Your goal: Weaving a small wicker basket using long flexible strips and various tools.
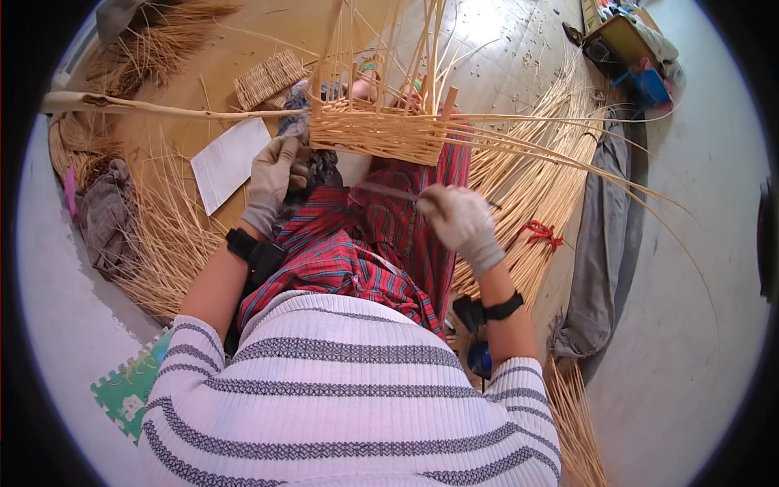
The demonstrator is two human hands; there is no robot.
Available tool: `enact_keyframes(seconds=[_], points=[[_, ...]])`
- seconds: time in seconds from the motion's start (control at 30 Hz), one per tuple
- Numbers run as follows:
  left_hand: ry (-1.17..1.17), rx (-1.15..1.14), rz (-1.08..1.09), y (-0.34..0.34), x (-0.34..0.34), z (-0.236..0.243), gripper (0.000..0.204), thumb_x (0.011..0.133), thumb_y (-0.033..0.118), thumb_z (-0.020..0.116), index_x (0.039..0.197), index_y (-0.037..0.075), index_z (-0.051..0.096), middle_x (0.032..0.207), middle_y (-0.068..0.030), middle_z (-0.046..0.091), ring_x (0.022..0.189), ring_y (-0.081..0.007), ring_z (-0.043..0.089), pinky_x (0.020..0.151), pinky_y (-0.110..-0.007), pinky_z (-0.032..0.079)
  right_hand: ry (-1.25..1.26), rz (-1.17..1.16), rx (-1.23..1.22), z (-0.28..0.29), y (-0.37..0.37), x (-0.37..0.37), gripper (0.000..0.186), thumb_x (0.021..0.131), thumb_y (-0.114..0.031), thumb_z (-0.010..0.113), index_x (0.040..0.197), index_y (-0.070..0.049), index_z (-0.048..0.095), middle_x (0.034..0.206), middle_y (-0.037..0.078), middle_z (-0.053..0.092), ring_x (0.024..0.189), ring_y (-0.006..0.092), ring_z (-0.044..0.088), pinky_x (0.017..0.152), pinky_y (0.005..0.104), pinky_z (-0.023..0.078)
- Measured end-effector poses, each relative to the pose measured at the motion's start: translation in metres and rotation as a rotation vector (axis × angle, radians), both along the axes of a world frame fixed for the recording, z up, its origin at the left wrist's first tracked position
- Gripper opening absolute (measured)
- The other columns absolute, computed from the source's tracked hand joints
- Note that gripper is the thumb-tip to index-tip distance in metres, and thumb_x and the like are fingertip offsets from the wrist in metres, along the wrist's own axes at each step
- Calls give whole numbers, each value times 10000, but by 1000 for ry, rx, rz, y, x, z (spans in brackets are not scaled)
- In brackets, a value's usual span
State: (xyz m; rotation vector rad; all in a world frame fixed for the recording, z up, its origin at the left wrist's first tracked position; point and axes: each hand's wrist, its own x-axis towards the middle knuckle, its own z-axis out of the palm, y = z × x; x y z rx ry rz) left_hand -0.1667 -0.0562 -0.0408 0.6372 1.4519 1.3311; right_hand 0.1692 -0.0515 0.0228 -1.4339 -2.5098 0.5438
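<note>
My gloved left hand (276, 178) is closed below the left end of a partly woven basket (377, 134), beside dark cloth (323, 170); what is between its fingers I cannot make out. My gloved right hand (458, 223) is closed on a thin, blurred rod-like tool (381, 189), which points left over my red plaid-covered lap (341, 260). The basket rests near my knees, with upright stakes and long loose strands trailing to the right.
Long rattan bundles (544, 154) lie at right, loose strands (170, 227) at left. A wooden pole (146, 105) crosses the upper left. A white paper (227, 166), small woven piece (268, 77), green foam mat (122, 385) and cluttered crate (617, 40) surround me.
</note>
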Motion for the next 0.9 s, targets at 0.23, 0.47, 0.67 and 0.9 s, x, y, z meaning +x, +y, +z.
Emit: enact_keyframes(seconds=[0.23, 0.47, 0.67, 0.9], points=[[625, 515, -244, 0, 36, 35, 136, 988, 162, 647, 1099, 85, 652, 899, -46, 690, 756, -123, 634, 645, -261, 493, 219, 254, 256, 44, -3, -3, 374, 862, -281, 716, 1212, -160, 670, 883, 111, 695, 832, 321, 676, 815, 441, 522], [1547, 796, -491, 57, 129, 68, 901, 730, 375, 834, 1509, 189, 420, 1377, -72, 584, 1240, -329, 555, 1154, -535, 264, -229, -379, 553, 73, 138, 116, 248, 950, -261, 631, 1165, -187, 729, 1039, 93, 717, 986, 288, 667, 935, 425, 480], [1337, 738, -507, 77, 124, 39, 1037, 731, 490, 806, 1569, 130, 311, 1346, -96, 596, 1164, -318, 600, 1088, -494, 340, 165, -198, 259, -21, 170, 158, 253, 968, -321, 663, 1166, -178, 731, 1106, 55, 741, 1036, 254, 666, 939, 366, 491], [1390, 817, -474, 77, 121, 36, 1046, 731, 472, 809, 1573, 112, 303, 1199, -91, 624, 1104, -303, 611, 1017, -456, 400, 714, -610, -408, -130, 105, 121, 249, 971, -194, 689, 1143, -15, 712, 1032, 44, 734, 962, 131, 646, 878, 267, 500]])
